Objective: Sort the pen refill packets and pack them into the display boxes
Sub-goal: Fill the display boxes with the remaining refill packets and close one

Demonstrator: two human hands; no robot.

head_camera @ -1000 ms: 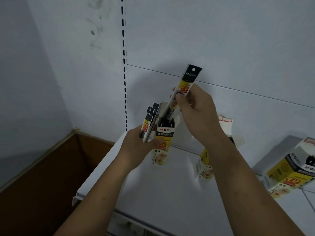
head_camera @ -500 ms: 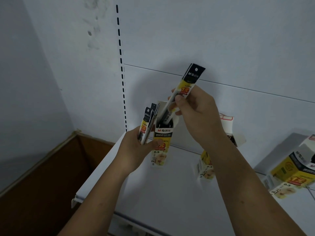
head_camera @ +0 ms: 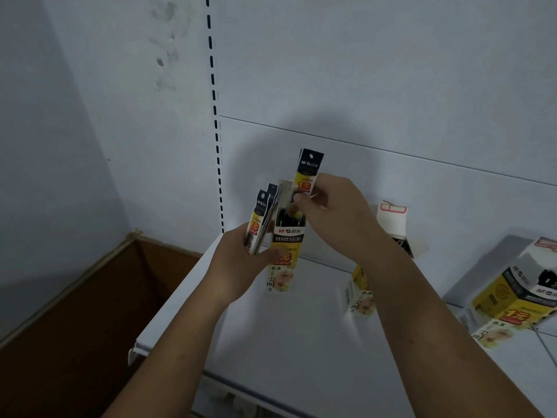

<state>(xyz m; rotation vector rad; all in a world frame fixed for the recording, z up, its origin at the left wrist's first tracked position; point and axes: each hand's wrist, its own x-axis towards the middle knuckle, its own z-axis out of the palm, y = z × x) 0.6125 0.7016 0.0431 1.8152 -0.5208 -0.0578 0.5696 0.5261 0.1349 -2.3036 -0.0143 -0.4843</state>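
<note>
- The right hand [head_camera: 331, 215] pinches 1 packet [head_camera: 309, 173] between thumb and fingers. The packet's lower end sits inside the open top of the box [head_camera: 284, 254], and its black header stands well above the rim.
- The left hand [head_camera: 241, 267] curls round the box, holding it upright above the shelf [head_camera: 301, 342]. It also clamps what look like 2 spares [head_camera: 260, 218] against the box's left side.
- The step in hand appears to be seating this packet among those already in the box, which are too dark to count.
- To do it well, the packet should stay in line with the box walls and slide straight down, so its tip does not catch on the headers inside.
- The left thumb should steady the box front without squeezing the mouth narrower.
- Letting go is best left until the packet bottoms out.
- The spares could slip if the left grip shifts.
- 2 other boxes wait on the shelf: 1 behind the right forearm [head_camera: 391, 215], 1 tilted at far right [head_camera: 518, 297].
</note>
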